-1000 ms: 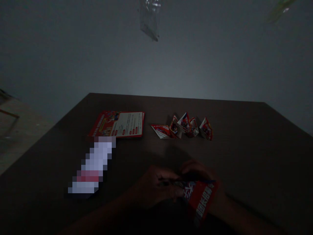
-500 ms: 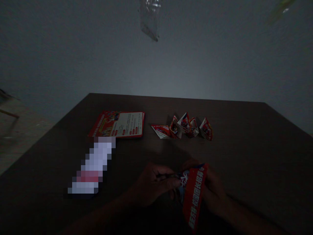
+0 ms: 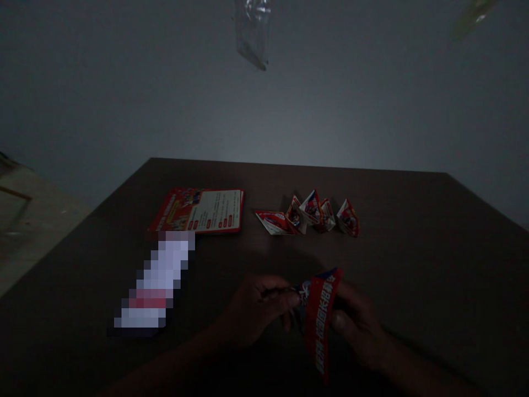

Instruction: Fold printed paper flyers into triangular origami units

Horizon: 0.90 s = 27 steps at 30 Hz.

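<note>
Left hand: the left hand (image 3: pixel 258 311) pinches the left side of a red printed paper (image 3: pixel 320 317), thumb on top, its fingers partly hidden.
Right hand: the right hand (image 3: pixel 361 325) grips that same sheet by its right side, thumb toward me, other fingers mostly behind it.
Red paper: held up between both hands at the near side of the table (image 3: pixel 413 248), right of the middle, creased and tilted, pale lettering down its red band.
Folded pieces: a row of small folded papers (image 3: pixel 312 209) sits beyond the hands, the rightmost slightly apart from the others.
Leaflets: a stack of leaflets (image 3: pixel 215 212) lies far left, red and white.
Bright object: a long glowing object (image 3: pixel 159 281), blurred into squares, just nearer than the stack.
Wall: a clear plastic bag (image 3: pixel 253 33) hangs high on it, near the middle.
</note>
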Tool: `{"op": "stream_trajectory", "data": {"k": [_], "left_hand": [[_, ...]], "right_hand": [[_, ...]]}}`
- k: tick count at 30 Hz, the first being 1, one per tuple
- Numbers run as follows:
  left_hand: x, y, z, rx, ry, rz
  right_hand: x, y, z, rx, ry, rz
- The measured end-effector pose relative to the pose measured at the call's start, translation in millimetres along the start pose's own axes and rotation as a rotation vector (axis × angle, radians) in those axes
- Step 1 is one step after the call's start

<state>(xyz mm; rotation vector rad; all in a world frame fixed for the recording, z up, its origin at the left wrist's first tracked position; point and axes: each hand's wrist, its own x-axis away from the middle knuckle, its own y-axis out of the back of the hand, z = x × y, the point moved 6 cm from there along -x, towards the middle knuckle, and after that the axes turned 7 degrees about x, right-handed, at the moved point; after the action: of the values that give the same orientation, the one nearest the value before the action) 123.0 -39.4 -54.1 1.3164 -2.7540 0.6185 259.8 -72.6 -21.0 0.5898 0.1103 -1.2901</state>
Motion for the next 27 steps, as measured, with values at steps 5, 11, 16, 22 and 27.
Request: {"op": "stream_trajectory", "data": {"k": [5,11,16,22,27], "left_hand": [[-1,2.5,1,0.040,-0.007,-0.021],[-1,4.9,2,0.072,-0.009,-0.017],[-1,5.7,4,0.072,-0.019,-0.034],[-1,9.3,3,0.039,-0.044,-0.082],[-1,10.7,3,0.034,-0.057,-0.099]], "right_hand": [[-2,0,0,0.010,-0.011,-0.003],[1,0,-7,0.087,-0.130,-0.112],[0,-1,-4,0.054,-0.106,-0.084],[1,2,-2,0.021,-0.073,-0.040],[3,0,-6,0.023,-0.102,-0.070]]}}
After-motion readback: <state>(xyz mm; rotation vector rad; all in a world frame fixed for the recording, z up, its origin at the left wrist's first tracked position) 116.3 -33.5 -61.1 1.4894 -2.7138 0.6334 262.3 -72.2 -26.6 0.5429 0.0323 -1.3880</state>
